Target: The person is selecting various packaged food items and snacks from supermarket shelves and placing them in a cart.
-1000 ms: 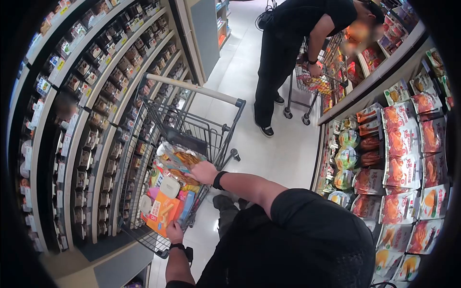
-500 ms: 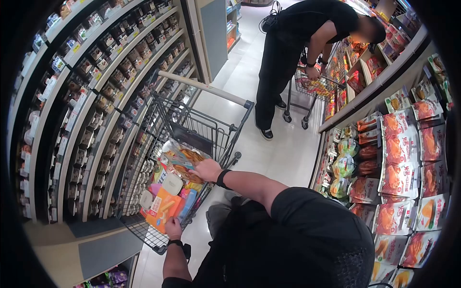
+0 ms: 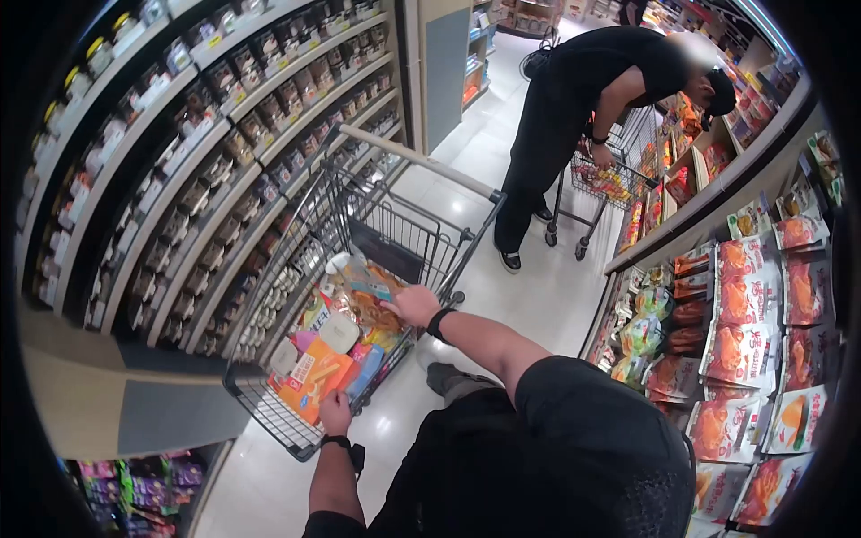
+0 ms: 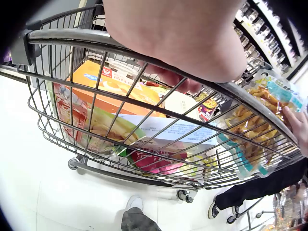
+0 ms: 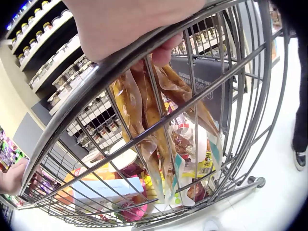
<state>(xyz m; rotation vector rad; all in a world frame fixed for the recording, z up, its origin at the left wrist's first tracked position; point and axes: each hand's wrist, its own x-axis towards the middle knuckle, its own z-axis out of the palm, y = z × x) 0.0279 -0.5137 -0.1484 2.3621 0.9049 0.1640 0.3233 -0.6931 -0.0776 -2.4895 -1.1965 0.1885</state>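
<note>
In the head view, the cart [image 3: 386, 252] is a dark grey grid, its handle [image 3: 421, 162] beige. Inside, towards seven o'clock, the box [image 3: 310, 384] is orange with a white label; the bag [image 4: 265, 99] shows golden brown and teal. Packets [image 3: 722, 430] at four o'clock are red and white.

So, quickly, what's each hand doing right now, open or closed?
Left hand: closed over the cart rim.
Right hand: over the rim, at the brown food packs; whether it grips them can't be told.

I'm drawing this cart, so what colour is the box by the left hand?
The box is mostly orange on top, clearest in the head view.
</note>
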